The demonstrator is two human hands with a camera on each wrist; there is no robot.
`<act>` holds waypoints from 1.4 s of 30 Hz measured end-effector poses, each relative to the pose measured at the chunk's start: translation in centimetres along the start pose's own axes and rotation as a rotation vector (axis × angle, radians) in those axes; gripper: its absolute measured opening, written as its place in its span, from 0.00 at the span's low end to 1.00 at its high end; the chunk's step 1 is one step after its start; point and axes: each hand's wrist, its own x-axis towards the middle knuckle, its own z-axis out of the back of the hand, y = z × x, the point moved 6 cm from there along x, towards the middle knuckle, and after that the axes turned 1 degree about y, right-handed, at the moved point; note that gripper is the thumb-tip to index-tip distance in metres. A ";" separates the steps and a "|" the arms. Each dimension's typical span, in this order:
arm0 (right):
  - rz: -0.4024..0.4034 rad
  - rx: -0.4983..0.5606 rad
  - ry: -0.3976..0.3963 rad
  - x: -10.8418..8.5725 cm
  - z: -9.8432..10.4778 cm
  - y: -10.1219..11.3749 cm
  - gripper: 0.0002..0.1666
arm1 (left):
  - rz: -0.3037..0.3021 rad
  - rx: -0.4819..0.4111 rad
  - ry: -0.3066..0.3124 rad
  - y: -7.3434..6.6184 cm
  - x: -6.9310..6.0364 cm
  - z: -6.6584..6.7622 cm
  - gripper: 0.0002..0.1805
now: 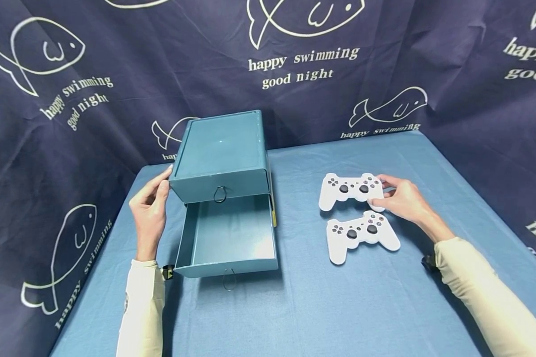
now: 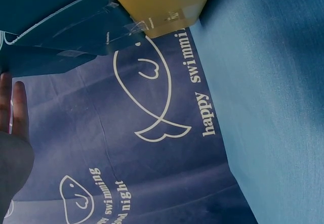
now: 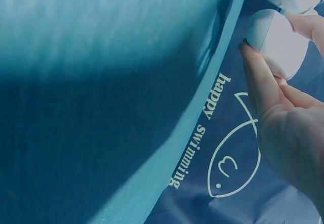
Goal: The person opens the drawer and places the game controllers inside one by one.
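Observation:
A blue-green drawer cabinet [image 1: 221, 144] stands left of centre. Its upper drawer [image 1: 196, 186] is closed, while the lower drawer [image 1: 232, 233] is pulled out with its bare bottom showing. My left hand [image 1: 151, 206] touches the cabinet's left side near the front top corner, fingers fairly straight. On the right, my right hand [image 1: 402, 198] pinches the right grip of a white game controller [image 1: 352, 187] between thumb and fingers. Just in front of that one lies a second white game controller [image 1: 362, 235]. The right wrist view shows the held controller's rounded grip [image 3: 283, 44] between the fingers.
A blue cloth [image 1: 303, 302] covers the table. Dark blue curtains [image 1: 303, 109] with white fish drawings and lettering hang behind and at both sides. Something yellow [image 2: 167, 6] shows at the lower part of the cabinet. Wire loops [image 1: 221, 194] serve as drawer pulls.

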 end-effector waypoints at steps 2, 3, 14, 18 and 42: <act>-0.003 0.017 -0.007 -0.1 0.0 0.2 0.43 | -0.003 -0.003 0.001 0.1 0.1 0.0 0.15; -0.003 0.024 -0.011 -0.2 0.1 0.3 0.42 | -0.003 -0.003 0.001 0.1 0.1 0.1 0.15; 0.010 0.045 -0.055 -1.1 0.8 2.3 0.38 | 0.009 -0.002 -0.007 -0.1 0.0 0.0 0.15; 0.011 0.050 -0.056 -1.5 0.9 3.4 0.39 | 0.008 -0.002 -0.005 -0.1 0.0 0.0 0.15; 0.160 0.187 -0.017 -5.3 0.0 12.2 0.41 | -0.018 0.007 0.009 -0.3 0.0 0.0 0.15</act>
